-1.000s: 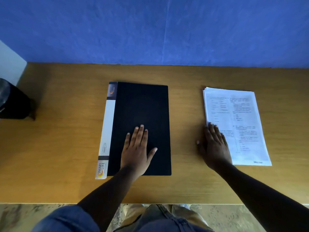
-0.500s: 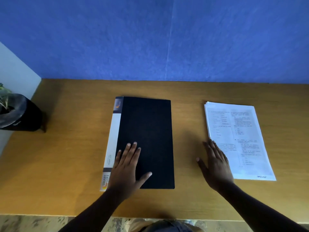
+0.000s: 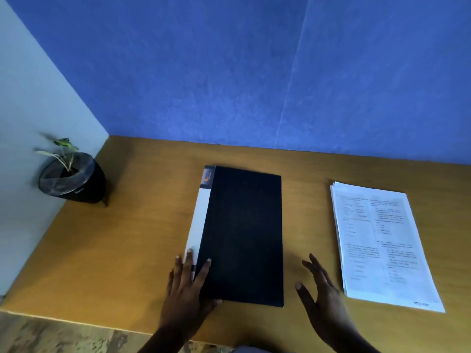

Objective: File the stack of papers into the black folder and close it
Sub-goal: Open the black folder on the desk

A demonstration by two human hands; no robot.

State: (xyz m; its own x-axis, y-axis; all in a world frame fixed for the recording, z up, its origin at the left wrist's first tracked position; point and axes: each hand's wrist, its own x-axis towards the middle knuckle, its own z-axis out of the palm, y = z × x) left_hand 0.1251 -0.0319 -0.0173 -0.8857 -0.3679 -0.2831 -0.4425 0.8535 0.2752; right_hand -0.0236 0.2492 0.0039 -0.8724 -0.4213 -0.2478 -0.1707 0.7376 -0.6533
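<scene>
The black folder (image 3: 243,233) lies shut on the wooden desk, its white spine strip on the left. My left hand (image 3: 187,289) rests flat on the folder's near left corner, fingers spread across the spine. A stack of printed white papers (image 3: 379,240) lies to the folder's right, apart from it. My right hand (image 3: 322,291) is open with fingers apart, between the folder and the papers, holding nothing. Whether it touches the desk I cannot tell.
A small plant in a black pot (image 3: 74,180) stands at the desk's far left corner beside the pale side wall. The blue wall (image 3: 254,72) runs along the back. The desk's near edge (image 3: 76,323) lies just before my arms.
My left hand slid from the middle of the cover to the folder's near left corner. My right hand came off the papers, leftwards towards the folder. The view tilted up and left.
</scene>
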